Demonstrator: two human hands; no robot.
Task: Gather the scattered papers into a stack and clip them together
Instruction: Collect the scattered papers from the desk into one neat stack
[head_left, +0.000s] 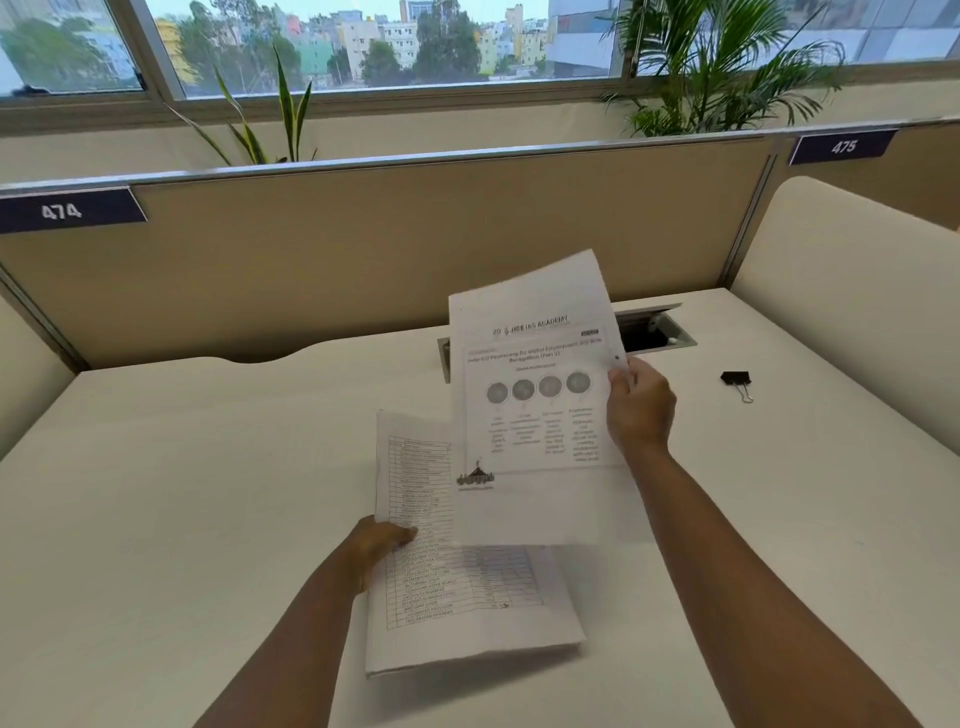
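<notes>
The left hand (382, 540) grips the table-printed sheets (457, 597) by their left edge, thumb on top, holding them as the base. The right hand (639, 410) pinches the infographic page (535, 405) above them, probably to lay it on. Farther right, the black binder clip (736, 380) waits on the desk (182, 493).

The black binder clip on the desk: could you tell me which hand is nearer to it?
Right. The right hand holds a sheet just left of the binder clip; the left hand grips papers much farther away.
</notes>
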